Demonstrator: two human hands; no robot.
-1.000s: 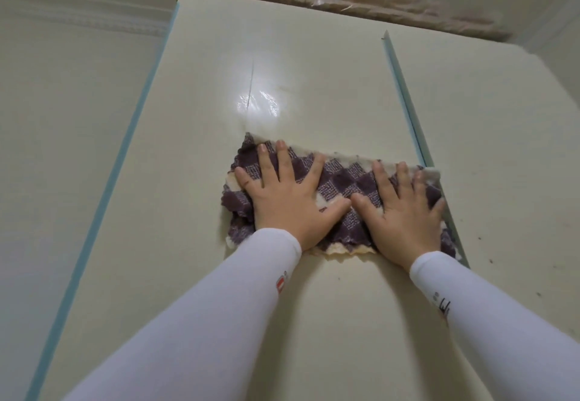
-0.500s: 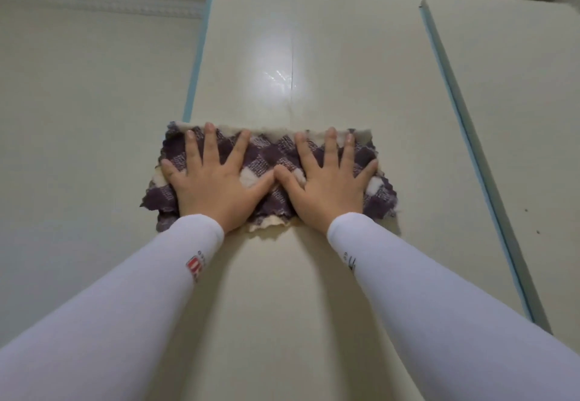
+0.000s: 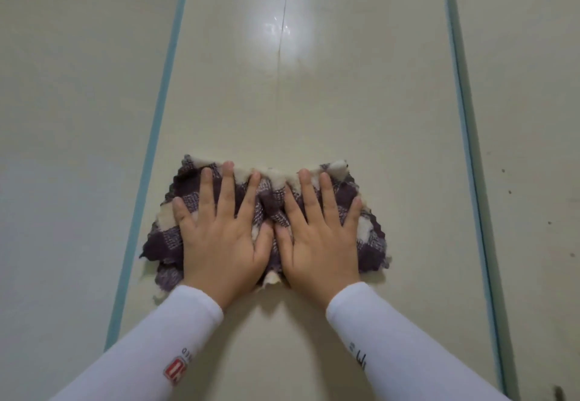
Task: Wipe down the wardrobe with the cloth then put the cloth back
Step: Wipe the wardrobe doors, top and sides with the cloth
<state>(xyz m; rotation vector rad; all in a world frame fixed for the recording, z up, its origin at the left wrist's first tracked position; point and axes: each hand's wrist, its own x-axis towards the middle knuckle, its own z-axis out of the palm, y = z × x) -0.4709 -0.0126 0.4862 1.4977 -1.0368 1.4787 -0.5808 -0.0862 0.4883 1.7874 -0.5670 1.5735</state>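
A plain pale wall (image 3: 69,118) is seen filling the left side of the frame from top to bottom, its lower part shaded a cooler grey. A small dark object (image 3: 558,393), too blurred to be identified, is seen at the lower right corner.

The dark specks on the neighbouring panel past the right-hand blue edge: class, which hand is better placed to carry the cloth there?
Probably the right hand: it presses the cloth on the side nearest the specks.

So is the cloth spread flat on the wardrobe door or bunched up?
Partly bunched. The cloth is pressed against the wardrobe panel under the left hand and right hand, and it puckers into folds between them.
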